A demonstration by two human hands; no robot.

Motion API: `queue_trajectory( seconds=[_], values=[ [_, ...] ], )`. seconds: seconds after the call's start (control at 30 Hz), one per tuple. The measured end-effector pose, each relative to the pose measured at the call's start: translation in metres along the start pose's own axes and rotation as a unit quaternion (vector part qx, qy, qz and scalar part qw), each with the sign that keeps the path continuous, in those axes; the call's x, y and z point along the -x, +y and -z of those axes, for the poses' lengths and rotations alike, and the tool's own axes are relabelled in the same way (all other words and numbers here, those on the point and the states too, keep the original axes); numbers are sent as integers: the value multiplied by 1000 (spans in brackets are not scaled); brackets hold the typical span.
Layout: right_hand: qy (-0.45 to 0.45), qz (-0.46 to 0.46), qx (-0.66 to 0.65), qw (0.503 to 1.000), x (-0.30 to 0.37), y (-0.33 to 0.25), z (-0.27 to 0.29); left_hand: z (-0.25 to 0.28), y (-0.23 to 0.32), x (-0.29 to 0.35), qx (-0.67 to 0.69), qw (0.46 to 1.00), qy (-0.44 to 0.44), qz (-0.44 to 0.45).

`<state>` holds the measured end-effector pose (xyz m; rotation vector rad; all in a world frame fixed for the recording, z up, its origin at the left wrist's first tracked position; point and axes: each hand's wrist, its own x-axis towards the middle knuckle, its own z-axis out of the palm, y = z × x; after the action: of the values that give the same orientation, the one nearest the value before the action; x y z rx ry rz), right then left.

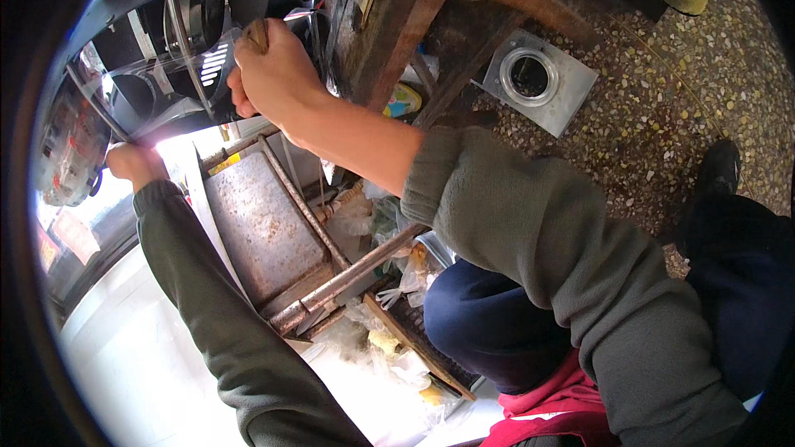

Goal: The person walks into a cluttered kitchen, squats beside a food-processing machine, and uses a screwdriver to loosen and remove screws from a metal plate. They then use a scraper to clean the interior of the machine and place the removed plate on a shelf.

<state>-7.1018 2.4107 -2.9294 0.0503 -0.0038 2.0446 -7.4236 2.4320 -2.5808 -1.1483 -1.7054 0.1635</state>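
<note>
Head camera looks down on a person who works with both arms stretched forward, in olive-green sleeves. The right hand (273,74) is closed in a fist around a wooden handle (257,33), of which only the brown end shows above the knuckles; what tool it belongs to I cannot tell. This hand is pressed against a black plastic panel (211,62) with a small slotted grille and clear film over it, at the upper left of the view.

The left hand (132,164) is further left and lower, at the edge of the same black assembly. Its fingers curl around the rim of a round grey part (70,149) there, but the bright light behind it hides how firm the grip is.

Between the two arms stands a rusty metal frame (331,277) made from angle bars, with a grey stained metal plate (257,228) lying inside it. Crumpled clear plastic bags (377,348) lie under and beside the frame. A square metal plate with a round hole (538,79) lies on the speckled terrazzo floor (687,83), well apart from the hands. A black shoe (719,170) is near the right edge, and the person's dark blue trousers (480,314) show below the right sleeve.
</note>
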Motion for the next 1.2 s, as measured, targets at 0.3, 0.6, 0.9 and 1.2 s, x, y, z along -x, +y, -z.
queue_trajectory(
  seconds=[0.3,0.6,0.9,1.2],
  values=[
    [-14,-72,26,997,1,-7,-5,-4,3,9,156,985,24,65],
    [-24,-32,-9,999,-7,-14,-10,-18,8,4,284,948,87,110],
    [-36,-74,18,996,-2,-16,-12,-13,25,14,368,907,134,156],
    [-34,-52,-32,998,3,-20,-24,-9,36,17,333,915,159,165]
  ],
)
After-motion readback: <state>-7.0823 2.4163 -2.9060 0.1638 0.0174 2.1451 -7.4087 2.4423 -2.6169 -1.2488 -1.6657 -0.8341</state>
